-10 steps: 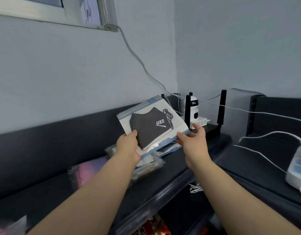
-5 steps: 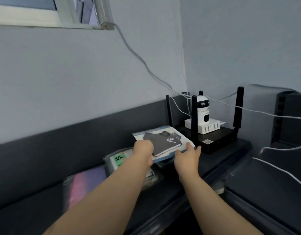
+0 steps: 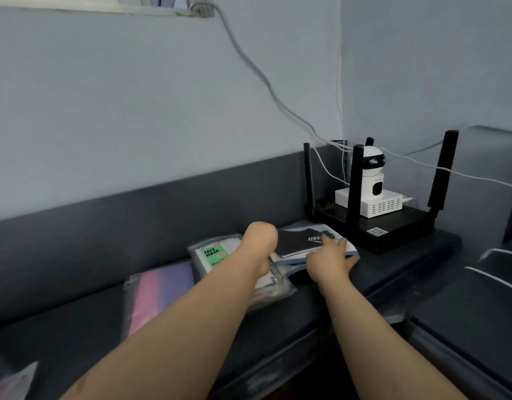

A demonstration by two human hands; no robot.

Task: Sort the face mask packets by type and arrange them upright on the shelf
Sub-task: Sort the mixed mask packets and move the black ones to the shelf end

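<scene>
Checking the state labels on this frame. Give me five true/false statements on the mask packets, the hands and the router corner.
1. The black UKE mask packet stands upright against the wall. False: it lies nearly flat beside the router.
2. The right hand rests on the UKE mask packet with its fingers straight. True.
3. The white security camera sits on a white box on top of the router. True.
4. The green-labelled FACE MASK packet lies right of the router. False: it lies left of the UKE mask packet, away from the router.
5. A pink and purple packet lies flat on the shelf, left of the FACE MASK packet. True.
</scene>
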